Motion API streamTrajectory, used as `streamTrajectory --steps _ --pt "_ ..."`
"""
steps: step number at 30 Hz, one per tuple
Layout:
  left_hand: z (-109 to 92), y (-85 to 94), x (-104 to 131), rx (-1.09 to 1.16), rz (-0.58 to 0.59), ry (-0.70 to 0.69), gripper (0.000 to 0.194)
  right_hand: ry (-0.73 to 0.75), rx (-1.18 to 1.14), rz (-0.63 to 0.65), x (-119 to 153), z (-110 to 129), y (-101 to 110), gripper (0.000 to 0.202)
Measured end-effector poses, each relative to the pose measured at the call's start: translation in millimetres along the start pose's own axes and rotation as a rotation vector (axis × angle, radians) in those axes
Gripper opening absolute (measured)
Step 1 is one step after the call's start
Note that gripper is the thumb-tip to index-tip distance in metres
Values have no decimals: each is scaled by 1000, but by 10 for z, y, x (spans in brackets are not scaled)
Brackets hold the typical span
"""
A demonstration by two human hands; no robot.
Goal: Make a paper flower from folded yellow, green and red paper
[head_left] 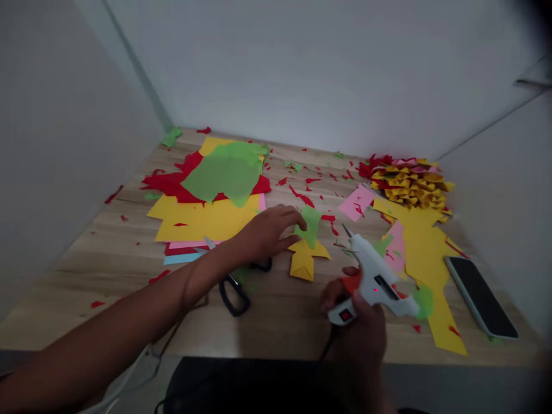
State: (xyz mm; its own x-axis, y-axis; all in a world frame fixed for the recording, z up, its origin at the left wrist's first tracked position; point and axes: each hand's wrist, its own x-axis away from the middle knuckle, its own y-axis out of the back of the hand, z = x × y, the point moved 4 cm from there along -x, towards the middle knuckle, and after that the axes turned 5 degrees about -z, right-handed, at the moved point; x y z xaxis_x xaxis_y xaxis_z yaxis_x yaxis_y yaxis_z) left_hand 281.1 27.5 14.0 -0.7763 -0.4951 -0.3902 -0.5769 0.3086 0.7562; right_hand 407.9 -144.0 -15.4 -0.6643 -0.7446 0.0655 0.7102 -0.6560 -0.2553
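My left hand (269,231) reaches across the wooden table (86,259) and pinches a small green paper cutout (309,225) that lies over a folded yellow paper shape (304,260). My right hand (357,322) grips the handle of a white hot glue gun (376,279), its nozzle pointing up and left toward the green piece, about a hand's width away. The gun's red trigger and red switch show. Black-handled scissors (235,292) lie under my left wrist.
A pile of yellow, red, green, pink and blue paper sheets (215,190) lies at the back left. Folded yellow and red paper pieces (409,179) sit at the back right. A phone (480,296) lies near the right edge on yellow paper. Red scraps litter the table.
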Motion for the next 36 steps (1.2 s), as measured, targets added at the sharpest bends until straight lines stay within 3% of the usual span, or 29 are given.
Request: streamTrajectory --steps 3,6,11,14,17,21,29,36 --pt "161 -358 -90 -95 207 -63 46 -54 198 -38 -105 49 252 21" --pt "251 -520 5 -211 241 5 61 -136 424 -49 -224 -11 388 30" --pt "256 -470 112 -339 141 108 66 -100 720 5 -407 -111 439 43" --pt "215 -435 78 -322 109 31 58 -113 762 68 -450 -114 391 45" --pt "206 -453 49 -244 131 -53 39 -156 766 97 -459 -70 361 46" --pt "252 -494 47 -185 169 -36 27 -167 882 214 -511 6 365 50" --pt "261 -488 45 -182 168 -11 26 -41 1109 376 -613 172 189 47" --pt "264 -504 45 -180 165 -11 27 25 1206 413 -627 220 89 50"
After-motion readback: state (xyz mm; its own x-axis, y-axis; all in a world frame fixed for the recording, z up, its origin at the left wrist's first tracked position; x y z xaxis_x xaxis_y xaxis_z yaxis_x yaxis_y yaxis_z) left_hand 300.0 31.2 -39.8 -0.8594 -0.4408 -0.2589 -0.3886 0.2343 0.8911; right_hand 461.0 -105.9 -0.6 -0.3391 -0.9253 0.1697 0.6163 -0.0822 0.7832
